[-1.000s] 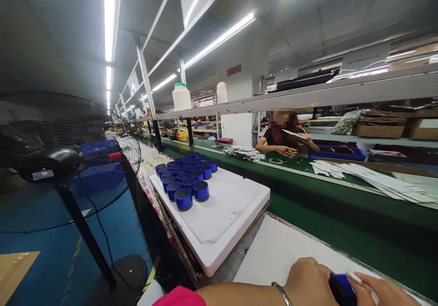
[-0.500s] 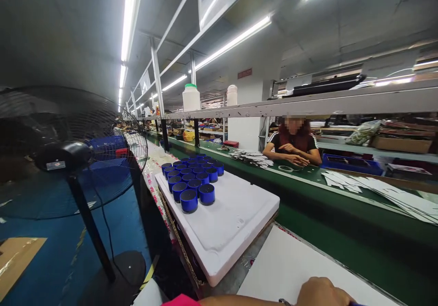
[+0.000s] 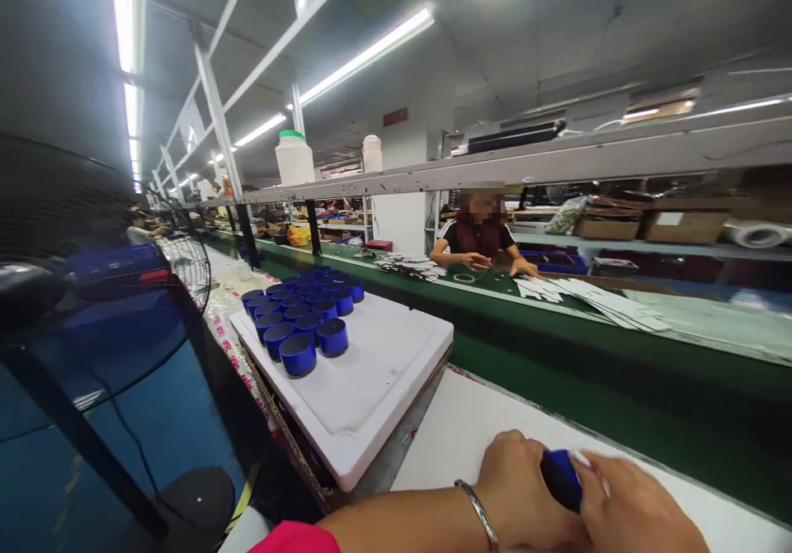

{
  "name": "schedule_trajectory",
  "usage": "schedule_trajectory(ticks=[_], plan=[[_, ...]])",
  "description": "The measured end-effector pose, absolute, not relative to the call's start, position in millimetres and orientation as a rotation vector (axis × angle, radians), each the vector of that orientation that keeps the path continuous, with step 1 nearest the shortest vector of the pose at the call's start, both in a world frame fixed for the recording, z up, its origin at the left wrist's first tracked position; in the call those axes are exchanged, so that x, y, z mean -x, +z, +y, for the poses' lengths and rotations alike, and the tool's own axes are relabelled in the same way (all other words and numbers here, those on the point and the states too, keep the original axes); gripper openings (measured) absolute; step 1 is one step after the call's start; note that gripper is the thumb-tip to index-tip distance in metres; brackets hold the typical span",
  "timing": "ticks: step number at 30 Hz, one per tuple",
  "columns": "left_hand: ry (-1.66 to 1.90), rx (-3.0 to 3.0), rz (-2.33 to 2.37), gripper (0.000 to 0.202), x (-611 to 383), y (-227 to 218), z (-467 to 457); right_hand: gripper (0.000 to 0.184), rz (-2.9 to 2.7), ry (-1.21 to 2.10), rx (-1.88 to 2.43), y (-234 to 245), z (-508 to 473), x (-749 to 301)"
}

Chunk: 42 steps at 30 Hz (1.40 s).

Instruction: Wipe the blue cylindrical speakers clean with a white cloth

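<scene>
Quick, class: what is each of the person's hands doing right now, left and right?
Left hand: closed around the blue cylinder.
Right hand: closed on the same blue cylinder from the other side.

In front of the foam tray (image 3: 371, 388), the left hand (image 3: 525, 495) and right hand (image 3: 631, 512) hide most of a blue cylinder (image 3: 560, 477). The bottom edge cuts off the right hand. Left of the tray, the standing fan (image 3: 74, 289) is blurred and cropped.
</scene>
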<state>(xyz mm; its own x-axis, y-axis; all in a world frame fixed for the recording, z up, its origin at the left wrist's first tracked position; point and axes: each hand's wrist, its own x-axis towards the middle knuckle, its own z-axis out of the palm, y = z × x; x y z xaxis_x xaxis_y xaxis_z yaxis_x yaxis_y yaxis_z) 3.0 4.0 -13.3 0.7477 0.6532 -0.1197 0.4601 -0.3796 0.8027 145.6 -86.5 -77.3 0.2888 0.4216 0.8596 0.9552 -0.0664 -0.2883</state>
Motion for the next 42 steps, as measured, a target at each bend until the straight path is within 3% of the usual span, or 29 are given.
schedule_trajectory(ticks=[12,18,23,42], plan=[[0.247,-2.224,0.820,0.042,12,-2,-7,0.034,-1.124,-0.632,1.828,-64,-114,-100],[0.242,-2.200,0.796,0.056,10,-6,-7,0.027,-1.146,-0.614,1.791,-60,-125,-92],[0.258,-2.228,0.802,0.043,10,-7,-8,0.031,-1.134,-0.615,1.811,-56,-108,-103],[0.411,-2.373,0.654,0.050,10,-25,-15,0.033,-1.153,-0.663,1.811,-54,-128,-98]])
